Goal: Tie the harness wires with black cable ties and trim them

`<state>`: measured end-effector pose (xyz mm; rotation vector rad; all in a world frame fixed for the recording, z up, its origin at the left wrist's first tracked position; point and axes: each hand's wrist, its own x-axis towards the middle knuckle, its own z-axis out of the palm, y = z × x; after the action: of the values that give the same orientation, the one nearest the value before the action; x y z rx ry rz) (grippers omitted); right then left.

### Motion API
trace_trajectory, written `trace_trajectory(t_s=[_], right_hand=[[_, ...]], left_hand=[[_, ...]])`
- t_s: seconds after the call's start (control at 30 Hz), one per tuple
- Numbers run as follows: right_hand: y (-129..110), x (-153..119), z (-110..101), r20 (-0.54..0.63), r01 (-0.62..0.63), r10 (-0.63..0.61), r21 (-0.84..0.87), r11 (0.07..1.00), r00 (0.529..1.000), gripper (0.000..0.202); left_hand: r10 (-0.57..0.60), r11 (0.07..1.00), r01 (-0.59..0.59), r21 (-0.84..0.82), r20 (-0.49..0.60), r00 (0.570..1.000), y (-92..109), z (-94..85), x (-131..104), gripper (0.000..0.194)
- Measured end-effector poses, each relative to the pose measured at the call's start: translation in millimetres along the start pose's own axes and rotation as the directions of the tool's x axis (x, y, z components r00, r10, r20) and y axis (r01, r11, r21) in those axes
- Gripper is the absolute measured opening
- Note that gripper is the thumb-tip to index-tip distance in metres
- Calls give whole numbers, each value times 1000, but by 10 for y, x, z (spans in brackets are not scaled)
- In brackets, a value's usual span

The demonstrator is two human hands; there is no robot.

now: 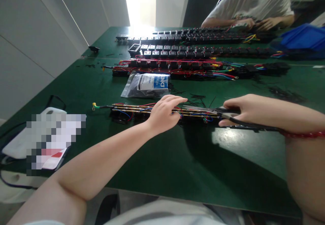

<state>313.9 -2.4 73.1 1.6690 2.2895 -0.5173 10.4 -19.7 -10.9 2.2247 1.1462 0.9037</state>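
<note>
A long black socket strip (138,117) lies across the green table in front of me, with brass-coloured bars and red and blue wires along its top. My left hand (166,113) grips it near the middle, index finger reaching right and thumb on the near side. At its right part, my right hand (240,111) is closed around pliers (230,115) with black and grey handles. Their jaws are hard to make out against the wires. A yellow ring-ended lead (94,106) sticks out from the strip's left end. Thin black cable ties (198,97) lie just beyond it.
A clear bag of ties (152,82) lies behind the strip. Further back run several similar strips (175,70). A phone-like white object (54,111) is at left, a blue bin (303,40) at right. Across the table a person (250,9) works with both hands.
</note>
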Motion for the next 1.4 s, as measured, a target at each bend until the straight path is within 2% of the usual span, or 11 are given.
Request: trace_trajectory(t_s=[0.1, 0.2, 0.4, 0.5, 0.6, 0.7, 0.83, 1.1, 1.4], right_hand=[[-103, 22, 11, 44, -53, 55, -44, 998, 997, 58], [-169, 41, 26, 24, -36, 37, -58, 998, 999, 58], [-161, 132, 145, -79, 128, -122, 84, 988, 989, 48], [-130, 179, 223, -153, 187, -179, 43, 981, 972, 40], [-117, 228, 295, -196, 227, -226, -18, 974, 954, 49], [-112, 293, 370, -210, 222, -223, -29, 975, 952, 64], [-91, 374, 461, -238, 253, -247, -5, 967, 939, 69], [-82, 417, 529, -273, 297, -278, 29, 954, 921, 67], [-224, 344, 477, -222, 232, -222, 22, 972, 949, 54]], left_hand=[[4, 1000, -4, -9, -5, 1000, -5, 12, -8, 66], [7, 1000, -7, -17, 0, 1000, -1, 9, -11, 65], [14, 1000, -14, -4, 26, 1000, 5, -14, -6, 65], [15, 1000, -15, -1, 39, 999, 13, -27, -3, 64], [11, 1000, -11, 0, 46, 999, 27, -33, -5, 64], [7, 1000, -7, -3, 53, 999, 39, -35, -10, 64], [4, 1000, -4, 2, 52, 999, 44, -33, -12, 66], [-9, 1000, 9, -8, 54, 999, 49, -43, -2, 66], [-11, 999, 15, -47, 89, 996, 57, -80, 2, 64]])
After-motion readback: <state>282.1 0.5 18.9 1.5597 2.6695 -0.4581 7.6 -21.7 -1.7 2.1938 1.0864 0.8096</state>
